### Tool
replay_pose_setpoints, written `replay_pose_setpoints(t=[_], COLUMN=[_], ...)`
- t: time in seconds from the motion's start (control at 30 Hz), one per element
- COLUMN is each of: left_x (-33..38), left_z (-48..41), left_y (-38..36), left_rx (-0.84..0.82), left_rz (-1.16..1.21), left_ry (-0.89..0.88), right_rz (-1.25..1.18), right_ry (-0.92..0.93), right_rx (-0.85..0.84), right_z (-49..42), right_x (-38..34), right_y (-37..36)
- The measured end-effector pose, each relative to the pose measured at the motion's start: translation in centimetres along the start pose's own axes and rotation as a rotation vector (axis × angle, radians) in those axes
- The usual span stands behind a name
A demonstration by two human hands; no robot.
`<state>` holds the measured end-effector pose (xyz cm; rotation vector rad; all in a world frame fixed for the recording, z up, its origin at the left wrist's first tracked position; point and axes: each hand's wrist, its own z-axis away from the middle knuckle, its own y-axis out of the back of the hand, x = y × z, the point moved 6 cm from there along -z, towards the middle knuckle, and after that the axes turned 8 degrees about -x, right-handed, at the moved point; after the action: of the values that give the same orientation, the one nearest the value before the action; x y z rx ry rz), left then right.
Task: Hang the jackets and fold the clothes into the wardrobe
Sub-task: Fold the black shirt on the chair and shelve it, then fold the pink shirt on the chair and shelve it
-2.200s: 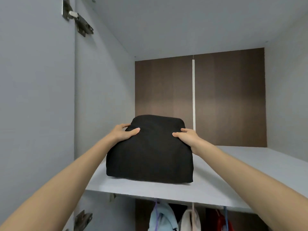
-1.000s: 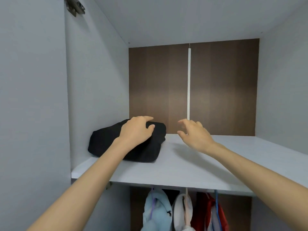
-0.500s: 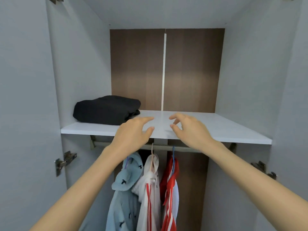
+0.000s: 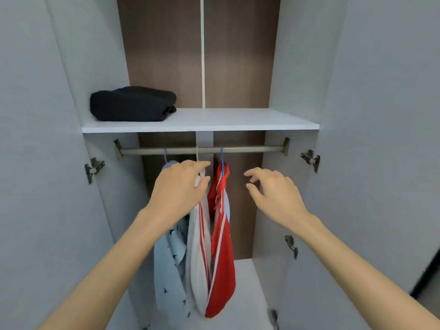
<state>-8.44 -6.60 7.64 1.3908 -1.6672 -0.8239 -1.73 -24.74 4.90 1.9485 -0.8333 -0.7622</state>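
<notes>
Both bare forearms reach forward from the bottom corners. The left hand (image 4: 181,186) hangs in the air with its fingers nearly straight and relaxed, thumb a little apart, directly in front of the tops of the hanging jackets; whether its fingertips touch the cloth cannot be told, and it grips nothing. The right hand (image 4: 273,194) hovers beside it, well apart from the clothes, fingers spread and loosely curled, holding nothing. Just behind the hands three jackets hang close together inside the wardrobe (image 4: 292,67): a light-blue jacket (image 4: 169,270) with small dark prints on the left, a white jacket (image 4: 197,258) with red stripes in the middle, and a red jacket (image 4: 222,258) with white stripes on the right, its blue hanger hook (image 4: 222,160) looped over the rail (image 4: 250,149). The rail runs across from side wall to side wall just beneath the white shelf (image 4: 238,121). On the shelf's left end, against the left wall, lies the folded black garment (image 4: 132,103), a low flat bundle. Metal hinges (image 4: 94,167) sit on the inner side of both open doors. Farthest back is the brown back panel (image 4: 238,55) with a pale vertical strip down its middle.
</notes>
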Motion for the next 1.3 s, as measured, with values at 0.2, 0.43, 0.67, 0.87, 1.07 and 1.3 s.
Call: replay_pose_setpoints(t=[0.2,0.43,0.67,0.87,1.07,1.3], left_x=[4.4,15.9,28.5,39.7,50.7,59.8], left_z=[8.4,16.4,25.4,34.0,42.2,50.2], left_y=[-3.9,-8.6,-12.6,-14.2,-16.7,-20.9], left_rx=[-0.145,-0.335,-0.512,-0.64,-0.748,-0.889], left_rz=[0.11,0.176,0.29,0.391,0.429,0.483], left_ry=[-0.131,-0.412,-0.658,-0.886,-0.991,-0.927], right_rz=[0.061,0.025,0.046,0.057,0.062,-0.06], right_ry=[-0.205,-0.499,-0.882,-1.144,-1.363,-1.468], right_rx=[-0.056,-0.126,-0.056,0.026,-0.004,-0.076], right_z=[12.4,29.1,47.7,62.6,76.2,88.5], right_x=[0.4,3.4,6.2,6.8,8.9,12.9], right_y=[-0.5,1.3,5.2,8.2,9.7,9.6])
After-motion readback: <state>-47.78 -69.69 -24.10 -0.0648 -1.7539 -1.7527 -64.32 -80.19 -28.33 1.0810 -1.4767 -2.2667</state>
